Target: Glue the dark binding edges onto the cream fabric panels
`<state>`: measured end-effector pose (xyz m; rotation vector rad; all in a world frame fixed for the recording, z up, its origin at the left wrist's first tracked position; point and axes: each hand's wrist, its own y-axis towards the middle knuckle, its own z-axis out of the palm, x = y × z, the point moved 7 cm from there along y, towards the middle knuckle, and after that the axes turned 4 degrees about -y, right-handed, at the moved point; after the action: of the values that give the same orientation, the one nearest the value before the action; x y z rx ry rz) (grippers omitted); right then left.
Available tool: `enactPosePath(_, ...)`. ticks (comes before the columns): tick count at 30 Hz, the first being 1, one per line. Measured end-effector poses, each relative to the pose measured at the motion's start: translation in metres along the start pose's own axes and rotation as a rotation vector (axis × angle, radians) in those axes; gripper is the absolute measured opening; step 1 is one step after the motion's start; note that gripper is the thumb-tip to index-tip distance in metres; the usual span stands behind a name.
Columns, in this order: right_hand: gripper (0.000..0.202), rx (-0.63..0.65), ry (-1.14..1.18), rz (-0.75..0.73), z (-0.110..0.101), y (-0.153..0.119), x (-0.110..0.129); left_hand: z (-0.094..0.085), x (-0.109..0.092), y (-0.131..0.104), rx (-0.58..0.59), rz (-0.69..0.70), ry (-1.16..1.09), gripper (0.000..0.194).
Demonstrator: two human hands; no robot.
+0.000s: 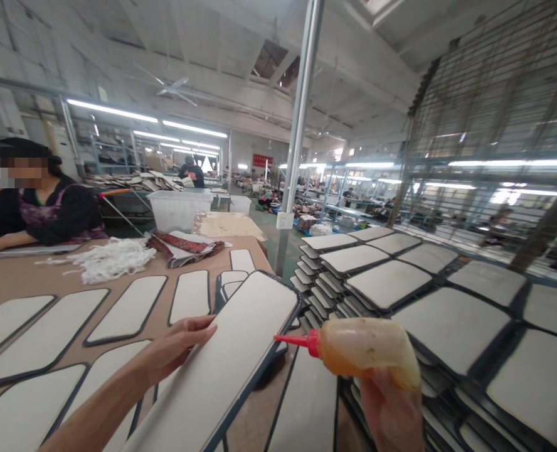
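Grasping panel (231, 351) by its left edge with left hand (182, 344), lower centre of frame | clasping bottle (366, 345) with right hand (391, 405), lower right | pointing red nozzle (304, 341) at panel's right edge; cannot confirm contact

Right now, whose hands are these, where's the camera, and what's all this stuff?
There's no robot here, just a person's two bare hands. The only picture comes from a camera worn on that person's head, looking forward and down. The left hand holds a dark-rimmed white panel. The right hand holds a squeeze bottle with amber liquid inside, its red nozzle pointing at the panel's edge. On the brown table lie similar panels and a heap of white strips. On the right are stacked panels.
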<state>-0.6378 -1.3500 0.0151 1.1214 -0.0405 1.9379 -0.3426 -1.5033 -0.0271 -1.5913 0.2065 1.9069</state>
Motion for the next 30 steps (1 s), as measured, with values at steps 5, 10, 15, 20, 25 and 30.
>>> enactPosePath(5,0.044,0.024,-0.068,0.033,-0.009,-0.003,-0.008,0.003,0.0,0.003,0.009,0.018,-0.033,0.04)
enactPosePath(10,0.049,0.081,-0.073,0.061,-0.014,-0.005,-0.014,0.002,0.0,0.006,-0.04,0.024,-0.053,0.046)
enactPosePath(15,0.044,0.123,-0.065,0.054,-0.013,-0.008,-0.014,0.005,-0.003,0.007,-0.064,0.018,-0.062,0.048)
enactPosePath(20,0.052,0.182,-0.058,0.09,-0.011,-0.011,-0.017,0.008,-0.009,0.009,-0.085,0.019,-0.052,0.047)
enactPosePath(25,0.052,0.2,-0.068,0.103,-0.02,-0.014,-0.023,0.007,-0.013,0.012,-0.103,0.033,-0.075,0.043)
enactPosePath(30,0.056,0.206,-0.072,0.178,-0.022,-0.019,-0.027,0.004,-0.016,0.018,-0.117,0.033,-0.076,0.044)
